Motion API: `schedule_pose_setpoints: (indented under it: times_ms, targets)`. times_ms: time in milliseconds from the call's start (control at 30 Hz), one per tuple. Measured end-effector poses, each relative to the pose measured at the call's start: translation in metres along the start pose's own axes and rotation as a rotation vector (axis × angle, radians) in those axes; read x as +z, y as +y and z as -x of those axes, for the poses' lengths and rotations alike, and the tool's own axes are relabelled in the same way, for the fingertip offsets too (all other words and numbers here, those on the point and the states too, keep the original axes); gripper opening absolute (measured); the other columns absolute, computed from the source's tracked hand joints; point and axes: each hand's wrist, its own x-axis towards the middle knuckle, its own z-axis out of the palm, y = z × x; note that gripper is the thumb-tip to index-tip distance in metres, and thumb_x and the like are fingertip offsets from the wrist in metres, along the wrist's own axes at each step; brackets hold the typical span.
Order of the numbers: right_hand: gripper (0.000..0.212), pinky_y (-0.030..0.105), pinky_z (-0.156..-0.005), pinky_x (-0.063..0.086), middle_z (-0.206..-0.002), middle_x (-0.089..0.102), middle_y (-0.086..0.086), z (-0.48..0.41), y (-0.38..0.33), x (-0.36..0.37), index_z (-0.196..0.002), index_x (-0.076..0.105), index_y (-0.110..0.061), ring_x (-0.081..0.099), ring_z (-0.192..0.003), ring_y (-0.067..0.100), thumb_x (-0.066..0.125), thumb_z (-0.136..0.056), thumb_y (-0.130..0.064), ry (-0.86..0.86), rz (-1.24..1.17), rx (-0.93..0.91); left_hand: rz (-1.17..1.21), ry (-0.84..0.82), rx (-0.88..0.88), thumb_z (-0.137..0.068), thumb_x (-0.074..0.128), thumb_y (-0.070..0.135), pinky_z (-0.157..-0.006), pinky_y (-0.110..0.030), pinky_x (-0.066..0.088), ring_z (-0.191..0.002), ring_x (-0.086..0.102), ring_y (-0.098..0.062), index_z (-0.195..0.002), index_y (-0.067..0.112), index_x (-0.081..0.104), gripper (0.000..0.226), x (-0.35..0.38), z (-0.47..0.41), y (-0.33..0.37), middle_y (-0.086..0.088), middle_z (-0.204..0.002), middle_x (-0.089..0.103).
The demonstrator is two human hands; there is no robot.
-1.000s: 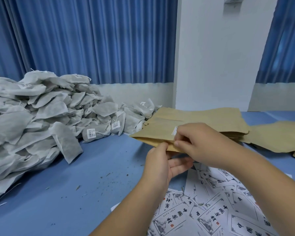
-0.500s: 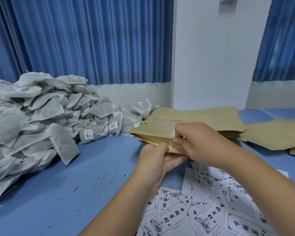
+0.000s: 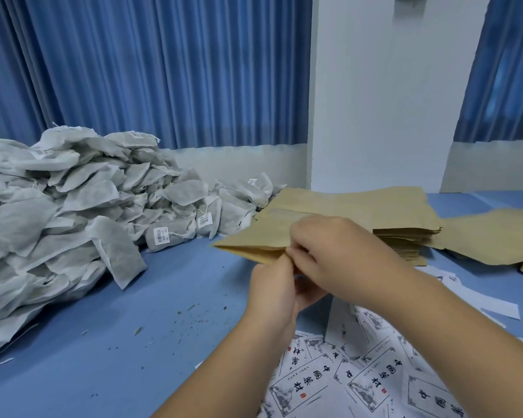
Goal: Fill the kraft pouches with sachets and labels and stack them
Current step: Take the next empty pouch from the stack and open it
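Both hands pinch the near edge of a kraft pouch (image 3: 254,239), held just off the tabletop (image 3: 163,297).

Printed labels (image 3: 360,384) lie loose nearest the person. Above them, forearms converging, the left hand (image 3: 272,294) and right hand (image 3: 335,251) meet fingertip to fingertip at the pouch's mouth. It looks light, thin and easily creased, so the mouth edge seems the best hold. Behind it sits the pouch stack (image 3: 375,206), with soft grey sachets (image 3: 73,206) heaped far left.
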Motion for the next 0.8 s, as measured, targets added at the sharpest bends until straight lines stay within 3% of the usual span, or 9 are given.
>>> schedule_pose_setpoints:
  times_ms: [67, 133, 233, 333, 433, 567, 633, 700, 800]
  targets:
    - [0.015, 0.037, -0.072, 0.044, -0.085, 0.048, -0.002, -0.002, -0.007, 0.006, -0.081, 0.045, -0.017, 0.054, -0.083, 0.024, 0.041, -0.095, -0.023, -0.049, 0.057, 0.004, -0.013, 0.020, 0.008, -0.091, 0.045, 0.000, -0.054, -0.031, 0.055, -0.063, 0.070, -0.016, -0.067, 0.019, 0.075, 0.042, -0.003, -0.002, 0.002, -0.008, -0.074, 0.073]
    - [0.007, 0.036, -0.067, 0.043, -0.093, 0.050, -0.002, -0.001, -0.008, 0.009, -0.091, 0.047, -0.018, 0.055, -0.085, 0.025, 0.044, -0.091, -0.024, -0.073, 0.063, 0.039, -0.011, 0.017, 0.005, -0.088, 0.037, -0.009, -0.048, -0.026, 0.051, -0.048, 0.063, -0.011, -0.057, 0.017, 0.071, 0.052, -0.006, -0.004, 0.006, -0.004, -0.057, 0.065]
    - [0.023, 0.032, -0.055, 0.030, -0.097, 0.053, -0.002, 0.000, -0.003, 0.009, -0.107, 0.045, -0.023, 0.050, -0.079, 0.026, 0.048, -0.087, -0.033, -0.146, 0.121, 0.090, -0.033, -0.022, -0.024, -0.085, 0.033, -0.013, -0.046, -0.024, 0.050, -0.041, 0.055, -0.009, -0.064, 0.011, 0.068, 0.048, -0.011, -0.006, 0.011, -0.003, -0.052, 0.060]
    - [0.020, 0.030, -0.046, 0.019, -0.076, 0.049, 0.000, 0.000, -0.002, 0.009, -0.106, 0.047, -0.022, 0.036, -0.059, 0.020, 0.047, -0.087, -0.027, -0.163, 0.152, 0.118, -0.086, -0.050, -0.030, -0.087, 0.037, -0.010, -0.050, -0.028, 0.053, -0.044, 0.057, -0.012, -0.056, 0.017, 0.071, 0.054, -0.011, -0.005, 0.011, -0.003, -0.051, 0.059]
    - [0.012, 0.030, -0.044, 0.016, -0.063, 0.034, -0.001, -0.001, -0.005, 0.015, -0.089, 0.046, -0.018, 0.029, -0.051, 0.016, 0.046, -0.079, -0.011, -0.129, 0.165, 0.086, -0.158, 0.043, -0.031, -0.086, 0.038, -0.008, -0.044, -0.023, 0.048, -0.038, 0.053, -0.009, -0.049, 0.018, 0.067, 0.054, -0.008, -0.002, 0.009, 0.002, -0.044, 0.054]
    - [0.011, 0.029, -0.044, 0.019, -0.064, 0.032, -0.001, -0.002, -0.010, 0.019, -0.077, 0.038, -0.017, 0.038, -0.056, 0.023, 0.045, -0.078, -0.008, -0.126, 0.145, 0.035, -0.274, 0.143, -0.066, -0.087, 0.040, 0.000, -0.042, -0.019, 0.045, -0.037, 0.052, -0.007, -0.070, 0.016, 0.059, 0.030, -0.005, 0.004, 0.011, 0.005, -0.045, 0.055]
    - [0.007, 0.031, -0.045, 0.021, -0.063, 0.032, -0.002, -0.003, -0.007, 0.014, -0.077, 0.040, -0.017, 0.038, -0.056, 0.024, 0.044, -0.079, -0.011, -0.105, 0.126, 0.058, -0.313, 0.144, -0.092, -0.086, 0.041, 0.002, -0.041, -0.019, 0.044, -0.036, 0.049, -0.008, -0.071, 0.014, 0.054, 0.023, -0.006, 0.005, 0.011, 0.004, -0.045, 0.053]
    - [0.003, 0.034, -0.051, 0.034, -0.067, 0.040, -0.001, -0.002, 0.002, 0.005, -0.080, 0.046, -0.016, 0.048, -0.067, 0.029, 0.044, -0.080, -0.014, -0.034, 0.099, 0.108, -0.352, 0.136, -0.147, -0.087, 0.045, 0.003, -0.039, -0.017, 0.042, -0.035, 0.047, -0.009, -0.073, 0.010, 0.053, 0.018, -0.007, 0.007, 0.009, 0.002, -0.044, 0.052]
    - [0.019, 0.036, -0.066, 0.049, -0.078, 0.060, 0.003, 0.001, 0.019, -0.014, -0.092, 0.062, -0.019, 0.056, -0.078, 0.029, 0.046, -0.082, -0.018, 0.122, 0.048, 0.234, -0.327, 0.158, -0.261, -0.093, 0.048, 0.005, -0.037, -0.019, 0.045, -0.036, 0.053, -0.012, -0.085, 0.005, 0.054, 0.010, -0.009, 0.008, 0.005, -0.005, -0.045, 0.054]
